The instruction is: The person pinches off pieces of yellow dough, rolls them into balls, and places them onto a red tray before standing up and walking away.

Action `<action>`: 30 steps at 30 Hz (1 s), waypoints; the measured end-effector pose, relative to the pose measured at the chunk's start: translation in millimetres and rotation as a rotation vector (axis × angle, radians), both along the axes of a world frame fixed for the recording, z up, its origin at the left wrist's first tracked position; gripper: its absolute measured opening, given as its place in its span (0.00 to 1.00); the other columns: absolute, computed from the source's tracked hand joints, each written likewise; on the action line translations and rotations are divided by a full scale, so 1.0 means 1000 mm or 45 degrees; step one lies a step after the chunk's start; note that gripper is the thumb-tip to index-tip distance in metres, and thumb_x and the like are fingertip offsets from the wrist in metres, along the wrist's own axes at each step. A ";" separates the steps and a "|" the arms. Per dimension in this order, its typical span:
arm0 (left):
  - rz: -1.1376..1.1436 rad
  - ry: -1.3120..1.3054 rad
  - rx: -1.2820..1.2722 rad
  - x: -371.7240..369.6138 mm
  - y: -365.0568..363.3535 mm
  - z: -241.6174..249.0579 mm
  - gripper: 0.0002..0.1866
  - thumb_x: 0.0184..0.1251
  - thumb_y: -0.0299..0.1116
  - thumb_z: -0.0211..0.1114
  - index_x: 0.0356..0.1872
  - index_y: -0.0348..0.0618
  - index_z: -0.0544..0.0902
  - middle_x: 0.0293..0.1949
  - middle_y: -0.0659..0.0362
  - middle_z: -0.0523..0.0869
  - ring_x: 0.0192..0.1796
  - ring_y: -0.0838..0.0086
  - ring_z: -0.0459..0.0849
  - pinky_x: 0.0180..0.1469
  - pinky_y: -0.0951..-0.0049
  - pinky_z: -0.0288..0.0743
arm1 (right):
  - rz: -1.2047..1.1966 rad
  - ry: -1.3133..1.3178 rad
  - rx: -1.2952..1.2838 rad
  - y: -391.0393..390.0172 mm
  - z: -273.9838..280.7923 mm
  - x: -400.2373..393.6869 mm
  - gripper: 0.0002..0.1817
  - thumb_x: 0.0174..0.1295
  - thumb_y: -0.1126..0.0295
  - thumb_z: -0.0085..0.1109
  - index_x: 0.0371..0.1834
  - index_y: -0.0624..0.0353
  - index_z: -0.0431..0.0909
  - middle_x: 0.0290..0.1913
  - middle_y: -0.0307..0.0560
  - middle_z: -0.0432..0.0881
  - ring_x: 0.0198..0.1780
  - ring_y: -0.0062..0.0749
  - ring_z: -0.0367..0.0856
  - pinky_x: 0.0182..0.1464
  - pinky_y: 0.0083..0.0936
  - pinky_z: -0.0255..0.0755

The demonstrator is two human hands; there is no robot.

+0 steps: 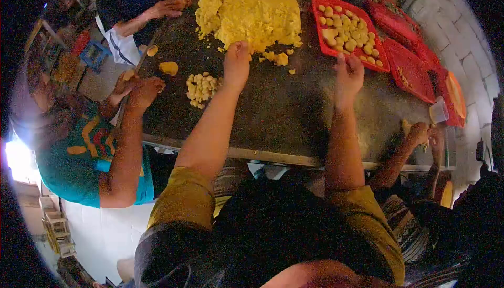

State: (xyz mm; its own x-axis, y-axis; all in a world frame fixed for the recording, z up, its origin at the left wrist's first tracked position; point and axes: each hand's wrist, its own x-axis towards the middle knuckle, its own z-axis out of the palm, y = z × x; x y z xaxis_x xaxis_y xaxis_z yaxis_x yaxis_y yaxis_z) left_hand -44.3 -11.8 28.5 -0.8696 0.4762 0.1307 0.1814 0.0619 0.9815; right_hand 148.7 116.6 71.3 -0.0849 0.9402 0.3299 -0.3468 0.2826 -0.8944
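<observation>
A large mound of yellow dough [262,12] sits at the far middle of the dark table, with crumbled lumps along its near edge. My left hand [237,70] reaches to that edge, its fingers closed on the dough. To the right, my right hand [348,78] is at the near rim of a red tray [323,48], fingers drawn together; what they hold, if anything, is hidden. Many small rounded dough pieces [349,30] lie in this tray. Left of my left forearm is a pile of small pale dough pieces [200,89].
A co-worker in a teal shirt [79,162] works at the left edge, near a dough lump [168,68]. Another person's hands [170,7] are at the far left. More red trays [409,70] and a clear cup [439,110] line the right side, near another person's hands [425,133].
</observation>
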 end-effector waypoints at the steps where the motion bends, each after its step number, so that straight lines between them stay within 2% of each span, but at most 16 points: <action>1: 0.006 0.002 0.008 -0.004 -0.003 0.003 0.21 0.63 0.45 0.54 0.47 0.37 0.72 0.45 0.50 0.77 0.47 0.67 0.75 0.47 0.69 0.68 | -0.037 -0.376 0.266 0.013 -0.020 -0.001 0.16 0.52 0.69 0.60 0.43 0.63 0.72 0.35 0.45 0.78 0.32 0.30 0.76 0.38 0.27 0.72; 2: 0.033 0.099 -0.061 -0.008 -0.006 0.007 0.21 0.62 0.44 0.55 0.48 0.38 0.72 0.46 0.50 0.76 0.48 0.66 0.75 0.48 0.67 0.68 | -0.080 -0.750 0.533 0.020 -0.030 -0.002 0.19 0.52 0.69 0.60 0.46 0.65 0.70 0.38 0.50 0.78 0.35 0.35 0.77 0.43 0.30 0.72; 4: 0.066 0.196 -0.118 -0.016 -0.011 0.012 0.21 0.61 0.44 0.55 0.49 0.39 0.71 0.47 0.50 0.75 0.49 0.64 0.74 0.49 0.65 0.68 | 0.318 -0.983 0.688 -0.017 -0.022 -0.017 0.27 0.53 0.65 0.60 0.53 0.65 0.64 0.49 0.63 0.71 0.50 0.51 0.71 0.54 0.38 0.65; 6: 0.293 0.574 -0.589 -0.020 -0.016 0.013 0.20 0.60 0.42 0.56 0.49 0.40 0.71 0.49 0.50 0.72 0.51 0.61 0.73 0.50 0.63 0.69 | 0.250 -1.098 0.996 -0.011 -0.074 -0.039 0.34 0.52 0.60 0.61 0.59 0.61 0.59 0.56 0.62 0.65 0.60 0.56 0.61 0.59 0.39 0.58; 9: 0.336 0.702 -0.751 -0.025 -0.026 0.018 0.19 0.59 0.40 0.57 0.49 0.42 0.72 0.51 0.50 0.70 0.53 0.58 0.71 0.50 0.59 0.69 | 0.302 -1.112 0.931 -0.014 -0.063 -0.063 0.34 0.53 0.61 0.60 0.60 0.59 0.57 0.59 0.62 0.61 0.62 0.56 0.57 0.61 0.40 0.55; 11: 0.357 0.710 -0.801 -0.022 -0.029 0.020 0.20 0.58 0.40 0.57 0.49 0.41 0.72 0.51 0.50 0.70 0.53 0.58 0.71 0.50 0.58 0.68 | 0.383 -1.131 1.064 -0.006 -0.060 -0.081 0.29 0.54 0.65 0.58 0.59 0.59 0.60 0.58 0.61 0.63 0.61 0.56 0.59 0.62 0.40 0.54; 13: 0.384 0.724 -0.855 -0.024 -0.027 0.018 0.20 0.58 0.40 0.58 0.49 0.41 0.71 0.51 0.50 0.70 0.53 0.58 0.71 0.50 0.56 0.68 | 0.439 -1.233 1.506 -0.003 -0.064 -0.097 0.21 0.54 0.70 0.55 0.53 0.58 0.68 0.54 0.56 0.69 0.58 0.51 0.64 0.62 0.41 0.54; 17: 0.360 0.751 -0.830 -0.027 -0.025 0.012 0.20 0.58 0.41 0.57 0.50 0.42 0.71 0.52 0.50 0.69 0.54 0.57 0.71 0.51 0.55 0.68 | 0.515 -1.197 1.497 -0.006 -0.063 -0.111 0.14 0.53 0.73 0.54 0.45 0.57 0.74 0.47 0.51 0.75 0.53 0.45 0.70 0.59 0.40 0.60; 20: 0.323 0.733 -0.921 -0.027 -0.028 0.010 0.21 0.58 0.43 0.57 0.48 0.41 0.72 0.51 0.50 0.71 0.53 0.56 0.72 0.49 0.56 0.69 | 0.496 -1.320 1.237 -0.003 -0.064 -0.104 0.11 0.54 0.75 0.52 0.41 0.57 0.76 0.43 0.49 0.78 0.49 0.39 0.74 0.51 0.36 0.68; 22: 0.308 0.715 -0.981 -0.033 -0.033 0.018 0.21 0.58 0.44 0.57 0.47 0.40 0.73 0.49 0.49 0.72 0.52 0.56 0.73 0.48 0.56 0.70 | 0.454 -0.887 1.145 0.006 -0.066 -0.100 0.14 0.57 0.69 0.47 0.46 0.59 0.73 0.43 0.49 0.76 0.45 0.43 0.74 0.46 0.34 0.71; 23: 0.204 0.650 -1.059 -0.039 -0.038 0.022 0.21 0.55 0.47 0.59 0.41 0.39 0.75 0.44 0.48 0.76 0.48 0.55 0.75 0.47 0.57 0.71 | 0.463 -0.891 1.145 0.012 -0.067 -0.098 0.14 0.57 0.69 0.47 0.46 0.59 0.73 0.43 0.49 0.76 0.45 0.43 0.74 0.46 0.34 0.71; 24: 0.098 0.575 -1.134 -0.040 -0.045 0.027 0.22 0.52 0.50 0.60 0.35 0.39 0.78 0.39 0.46 0.79 0.43 0.55 0.78 0.45 0.58 0.72 | 0.530 -0.593 0.713 0.013 -0.059 -0.094 0.14 0.59 0.68 0.46 0.47 0.59 0.71 0.42 0.48 0.76 0.42 0.40 0.75 0.43 0.31 0.72; 25: 0.100 0.557 -1.138 -0.039 -0.052 0.031 0.22 0.52 0.50 0.60 0.35 0.39 0.78 0.39 0.46 0.79 0.43 0.55 0.78 0.45 0.58 0.72 | 0.576 -0.297 0.277 0.013 -0.051 -0.090 0.15 0.61 0.67 0.44 0.49 0.59 0.69 0.40 0.46 0.76 0.39 0.36 0.75 0.40 0.27 0.72; 26: 0.068 0.559 -1.183 -0.038 -0.057 0.037 0.23 0.51 0.52 0.60 0.34 0.38 0.79 0.38 0.46 0.80 0.42 0.55 0.78 0.45 0.58 0.72 | 0.587 -0.305 0.276 0.013 -0.043 -0.084 0.15 0.61 0.67 0.44 0.49 0.59 0.69 0.40 0.46 0.76 0.39 0.36 0.75 0.40 0.27 0.72; 28: 0.039 0.563 -1.230 -0.039 -0.061 0.038 0.25 0.50 0.54 0.60 0.34 0.38 0.80 0.38 0.47 0.80 0.42 0.55 0.79 0.45 0.59 0.72 | 1.027 0.295 -0.581 0.013 -0.028 -0.074 0.16 0.60 0.68 0.46 0.51 0.58 0.66 0.40 0.43 0.74 0.37 0.29 0.74 0.36 0.18 0.72; 30: -0.173 0.595 -1.424 -0.042 -0.060 0.035 0.26 0.47 0.54 0.63 0.35 0.39 0.81 0.40 0.46 0.80 0.43 0.54 0.79 0.46 0.59 0.73 | 1.050 0.303 -0.583 0.020 -0.032 -0.074 0.17 0.61 0.64 0.47 0.51 0.61 0.66 0.39 0.44 0.75 0.36 0.27 0.74 0.33 0.17 0.71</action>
State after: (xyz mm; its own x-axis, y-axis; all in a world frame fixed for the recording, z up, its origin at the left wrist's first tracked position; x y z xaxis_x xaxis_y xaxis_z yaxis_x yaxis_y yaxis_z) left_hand -86.1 -71.5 63.6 -0.7826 0.6102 -0.1228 0.5738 0.7837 0.2377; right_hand 74.5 136.3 39.0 -0.7529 0.6568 0.0408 -0.4658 -0.4880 -0.7381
